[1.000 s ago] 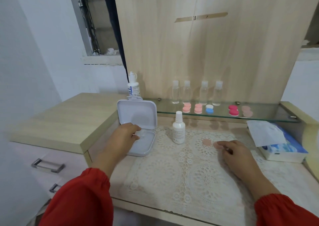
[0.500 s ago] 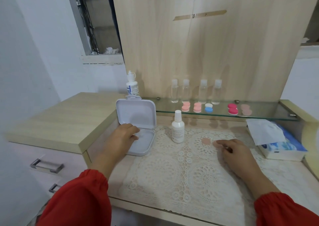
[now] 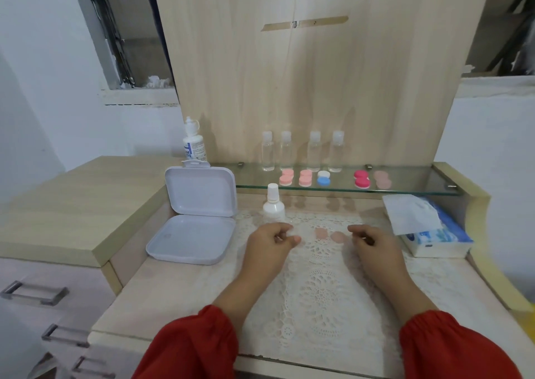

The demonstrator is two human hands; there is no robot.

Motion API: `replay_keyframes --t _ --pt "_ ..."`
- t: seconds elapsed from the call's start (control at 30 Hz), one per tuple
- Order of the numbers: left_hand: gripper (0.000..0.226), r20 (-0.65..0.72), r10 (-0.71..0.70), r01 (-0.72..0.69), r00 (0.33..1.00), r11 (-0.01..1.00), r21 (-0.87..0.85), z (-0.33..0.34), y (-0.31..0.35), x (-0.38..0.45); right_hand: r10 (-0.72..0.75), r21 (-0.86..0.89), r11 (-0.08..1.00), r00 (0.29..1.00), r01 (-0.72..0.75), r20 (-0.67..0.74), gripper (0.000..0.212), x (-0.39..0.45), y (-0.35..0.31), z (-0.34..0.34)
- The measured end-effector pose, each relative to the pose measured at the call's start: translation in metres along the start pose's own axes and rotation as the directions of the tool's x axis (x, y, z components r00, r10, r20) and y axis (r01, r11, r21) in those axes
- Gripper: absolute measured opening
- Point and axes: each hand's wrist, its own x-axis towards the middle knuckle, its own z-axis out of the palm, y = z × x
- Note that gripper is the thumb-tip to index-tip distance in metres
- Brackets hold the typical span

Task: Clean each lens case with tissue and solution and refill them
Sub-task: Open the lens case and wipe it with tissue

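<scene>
Pale wood cabinet panels fill the background of the head view, with a glass shelf (image 3: 405,189) running across them beyond both hands. From my remote seat I see a lace mat (image 3: 321,289) on the desk, under and between the hands.

My left hand (image 3: 270,247) hovers over the mat, fingers loosely curled with nothing in them. My right hand (image 3: 376,247) sits opposite, also loosely curled and empty. They are apart. Between them, on the lace, lies a beige lens case (image 3: 330,234), near both sets of fingertips but touched by neither, as far as I can tell.

Just beyond the left hand stands a white spray bottle (image 3: 273,206). Left of that hand an open white plastic box (image 3: 194,219) lies with its lid upright. Right of the right hand sits a blue tissue pack (image 3: 440,235) with a sheet sticking out.

On the shelf, well beyond the hands, four clear bottles (image 3: 301,151) stand in a row behind pink, blue-and-white, red and beige lens cases (image 3: 322,178). A contact solution bottle (image 3: 194,142) stands behind the box.
</scene>
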Motion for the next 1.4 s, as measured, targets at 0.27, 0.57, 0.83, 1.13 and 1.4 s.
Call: replay_keyframes --t 0.27,0.57,0.83,1.13,1.4 --pt "0.035 0.05 0.08 -0.09 0.996 0.958 0.273 0.023 -0.009 0.01 -0.009 -0.001 1.0 1.0 0.009 0.017 0.027 0.001 0.0 0.001" --pt "0.045 0.111 0.087 -0.122 0.99 0.922 0.367 0.025 -0.015 0.011 -0.164 -0.068 0.985 0.98 0.157 -0.109 0.023 -0.01 -0.006 -0.005" --pt "0.036 0.211 0.099 -0.148 0.972 0.961 0.231 0.054 0.027 0.018 -0.155 -0.334 0.94 0.794 -0.064 -0.588 0.062 -0.003 0.004 -0.04" --pt "0.031 0.397 -0.06 0.108 0.916 0.989 -0.098 0.149 0.092 0.033 0.102 -0.278 0.926 0.877 -0.257 -0.47 0.071 0.003 0.025 -0.056" --pt "0.03 0.362 -0.115 0.229 0.925 0.929 -0.29 0.171 0.1 0.042 0.095 -0.299 0.919 0.879 -0.257 -0.467 0.069 0.005 0.026 -0.057"
